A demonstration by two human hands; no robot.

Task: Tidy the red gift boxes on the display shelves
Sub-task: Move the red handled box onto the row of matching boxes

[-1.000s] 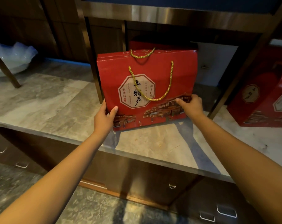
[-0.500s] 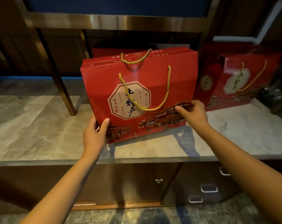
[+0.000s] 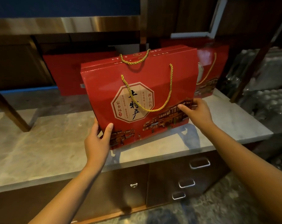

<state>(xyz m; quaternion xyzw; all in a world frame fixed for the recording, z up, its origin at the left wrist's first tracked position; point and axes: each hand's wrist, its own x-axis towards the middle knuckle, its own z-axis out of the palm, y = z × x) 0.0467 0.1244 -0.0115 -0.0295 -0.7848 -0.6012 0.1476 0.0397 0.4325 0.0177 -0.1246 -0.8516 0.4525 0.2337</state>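
Currently mid-task: marble shelf [image 3: 40,151] carries two red boxes far, left [image 3: 64,75] and right [image 3: 213,70]; front gift box [image 3: 137,97] tilted, not yet squared. Left hand [image 3: 96,143] clasps its near-left bottom corner; right hand [image 3: 196,112] pinches right edge.

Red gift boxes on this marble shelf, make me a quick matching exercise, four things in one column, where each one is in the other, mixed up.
Things:
1. front gift box
2. left hand
3. right hand
4. drawer handles

Places:
A. below the marble shelf
B. gripping the box's lower left corner
C. held tilted above the shelf
D. on the box's lower right edge

Pairs: 1-C, 2-B, 3-D, 4-A
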